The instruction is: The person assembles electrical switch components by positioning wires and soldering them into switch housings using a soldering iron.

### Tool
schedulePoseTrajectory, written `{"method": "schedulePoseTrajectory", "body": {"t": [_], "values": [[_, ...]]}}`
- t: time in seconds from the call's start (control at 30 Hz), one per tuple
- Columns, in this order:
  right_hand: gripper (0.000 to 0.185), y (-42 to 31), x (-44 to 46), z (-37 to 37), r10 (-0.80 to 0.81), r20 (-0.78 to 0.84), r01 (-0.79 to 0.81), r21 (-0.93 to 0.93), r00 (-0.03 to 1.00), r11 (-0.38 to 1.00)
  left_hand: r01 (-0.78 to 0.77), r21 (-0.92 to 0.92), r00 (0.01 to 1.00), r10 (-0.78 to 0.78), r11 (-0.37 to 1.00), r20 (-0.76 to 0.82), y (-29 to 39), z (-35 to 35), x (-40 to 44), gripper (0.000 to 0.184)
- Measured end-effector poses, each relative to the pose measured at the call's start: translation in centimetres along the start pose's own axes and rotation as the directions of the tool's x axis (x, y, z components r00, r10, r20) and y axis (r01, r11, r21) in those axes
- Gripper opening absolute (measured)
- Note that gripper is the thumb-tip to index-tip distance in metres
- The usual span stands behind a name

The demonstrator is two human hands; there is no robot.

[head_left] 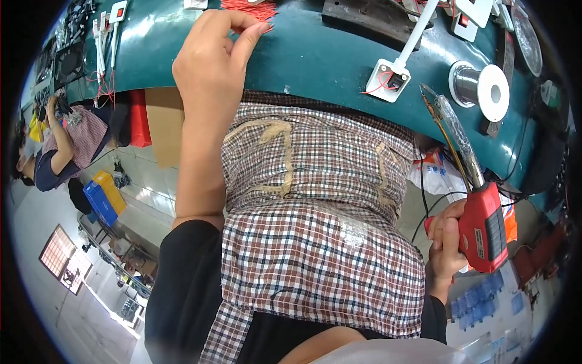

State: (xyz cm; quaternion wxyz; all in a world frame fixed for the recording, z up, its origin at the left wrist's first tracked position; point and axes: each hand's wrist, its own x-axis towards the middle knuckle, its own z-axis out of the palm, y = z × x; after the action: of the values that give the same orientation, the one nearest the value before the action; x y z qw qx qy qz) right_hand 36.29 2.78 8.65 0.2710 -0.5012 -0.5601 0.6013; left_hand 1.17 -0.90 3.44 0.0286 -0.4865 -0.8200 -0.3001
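Note:
My left hand [212, 51] reaches over the green table, with thumb and index finger pinched at the edge of a bundle of short red wires [251, 8]. A red wire end shows at the fingertips. My right hand [448, 239] is wrapped round the handle of a red soldering gun [484, 227]. Its long metal tip points up toward the table edge. Near that tip lies a white switch housing [388, 80], open side up, with a black switch and thin red wire inside and a white stem running off to the upper right.
A spool of solder wire [482, 88] stands on the green table [303, 57]. A dark metal bar [364, 21] lies behind. More white housings [465, 27] sit at upper right, white cabled parts [109, 36] at upper left. A co-worker [66, 142] sits at the left.

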Motion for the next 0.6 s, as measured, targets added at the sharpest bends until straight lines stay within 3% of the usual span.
{"method": "schedulePoseTrajectory", "body": {"t": [0.13, 0.2, 0.23, 0.3, 0.37, 0.6], "values": [[0.014, -0.2, 0.2, 0.0, -0.046, 0.028, 0.047, -0.054, 0.999, 0.997, 0.114, -0.242, 0.993, -0.103, 0.964, 0.058, 3.3, 0.4, -0.9, 0.014], [0.015, -0.3, 0.0, 0.0, -0.033, 0.044, 0.037, -0.078, 0.998, 0.996, -0.03, -0.31, 0.98, 0.09, 0.95, 0.18, 5.4, 0.6, -1.3, 0.013], [0.017, -0.2, -0.3, 0.1, -0.002, 0.012, 0.002, -0.078, 1.0, 0.997, -0.03, -0.314, 0.98, 0.09, 0.949, 0.18, 5.9, 1.2, -1.5, 0.013], [0.018, -0.4, -0.5, 0.4, 0.031, -0.021, -0.033, -0.078, 0.999, 0.996, -0.233, -0.369, 0.946, 0.297, 0.9, 0.127, 6.5, 2.5, -2.3, 0.01], [0.02, -0.7, -0.5, 0.5, 0.127, -0.012, -0.127, -0.068, 0.992, 0.99, -0.232, -0.362, 0.951, 0.288, 0.903, 0.108, 7.2, 3.3, -2.8, 0.013], [0.017, -0.3, -0.5, 0.6, 0.19, -0.028, -0.191, -0.059, 0.981, 0.98, -0.304, -0.293, 0.943, 0.33, 0.907, 0.044, 7.7, 4.3, -3.2, 0.014]]}}
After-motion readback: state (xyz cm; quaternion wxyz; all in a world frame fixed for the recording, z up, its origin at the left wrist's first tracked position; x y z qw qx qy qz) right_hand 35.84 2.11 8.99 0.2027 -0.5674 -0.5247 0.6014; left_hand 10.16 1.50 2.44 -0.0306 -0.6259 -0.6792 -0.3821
